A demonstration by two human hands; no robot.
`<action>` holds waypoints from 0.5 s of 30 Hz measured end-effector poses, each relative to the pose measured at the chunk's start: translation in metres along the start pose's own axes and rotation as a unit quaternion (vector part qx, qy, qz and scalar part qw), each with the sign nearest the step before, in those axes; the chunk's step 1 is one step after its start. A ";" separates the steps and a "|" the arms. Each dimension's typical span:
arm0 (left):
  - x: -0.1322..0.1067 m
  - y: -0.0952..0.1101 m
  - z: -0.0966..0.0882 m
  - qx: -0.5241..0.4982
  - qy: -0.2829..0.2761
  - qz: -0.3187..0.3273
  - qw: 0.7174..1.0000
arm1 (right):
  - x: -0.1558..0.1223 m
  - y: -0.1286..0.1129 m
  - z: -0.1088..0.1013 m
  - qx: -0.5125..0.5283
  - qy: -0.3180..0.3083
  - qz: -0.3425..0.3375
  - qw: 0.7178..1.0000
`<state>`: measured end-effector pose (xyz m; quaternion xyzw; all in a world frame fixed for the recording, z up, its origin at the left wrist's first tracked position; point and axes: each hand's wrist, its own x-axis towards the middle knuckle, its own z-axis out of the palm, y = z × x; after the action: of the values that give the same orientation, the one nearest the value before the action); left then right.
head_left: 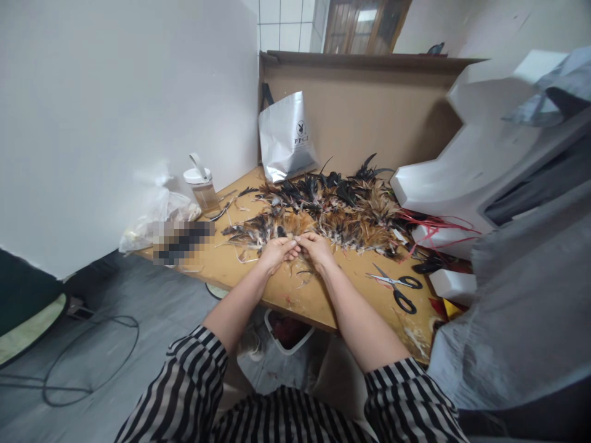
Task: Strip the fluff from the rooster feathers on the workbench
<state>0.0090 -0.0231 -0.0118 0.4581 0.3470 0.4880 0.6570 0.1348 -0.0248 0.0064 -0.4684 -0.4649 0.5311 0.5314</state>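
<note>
Striped sleeves [184,381], two, black and pale, occupied the near edge, the forearms extending over the table.

Left hand [277,253], one: fingers curled in, thumb and forefinger drawn narrow. Right hand [316,249], one: likewise pinched narrow, its fingertips meeting those of the left. Anything between them was too small to identify.

Feathers [305,223], black and russet-brown: bunched in two rough rows, near and far, too many to count; the near row lay just beyond the hands, with loose wisps below.

Table [364,301], one, yellowish-brown, littered with scraps. Scissors [393,282], one pair, black-handled, blades parted, at right. Red strands [431,231], several, at far right, beside a white block [455,286].

Lidded cup [205,194], one, amber contents, at left. Clear plastic bag [152,218], one, left of the cup; a dark item in front was obscured by pixelation. Silver bag [286,138], one, upright at the far side, against a cardboard panel [383,104].

Room: tiled wall [281,12] and wooden door [364,31] at far centre; white bin [290,352], one, under the near edge; dark cable [137,332], looped on the floor at left.
</note>
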 end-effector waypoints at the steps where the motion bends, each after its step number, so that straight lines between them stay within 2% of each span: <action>1: 0.000 0.000 -0.001 -0.003 0.005 0.000 1.000 | 0.002 -0.002 -0.005 -0.025 -0.006 -0.002 1.000; 3: 0.000 0.001 -0.002 -0.011 0.019 0.001 1.000 | 0.009 -0.008 -0.017 -0.096 0.005 -0.045 0.994; 5: 0.001 0.002 -0.003 -0.019 0.030 0.004 0.999 | 0.015 -0.017 -0.031 -0.208 0.015 -0.109 0.972; 7: 0.001 0.002 -0.004 -0.029 0.037 0.011 0.999 | 0.018 -0.026 -0.041 -0.361 0.012 -0.133 0.923; 10: 0.002 0.001 -0.005 -0.049 0.045 0.018 0.998 | 0.014 -0.038 -0.045 -0.543 -0.021 -0.118 0.831; 15: 0.003 0.001 -0.007 -0.062 0.051 0.018 0.997 | 0.002 -0.041 -0.029 -0.690 -0.065 -0.071 0.718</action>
<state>0.0037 -0.0184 -0.0135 0.3976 0.3407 0.5428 0.6566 0.1687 -0.0232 0.0436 -0.6350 -0.7679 0.0533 0.0657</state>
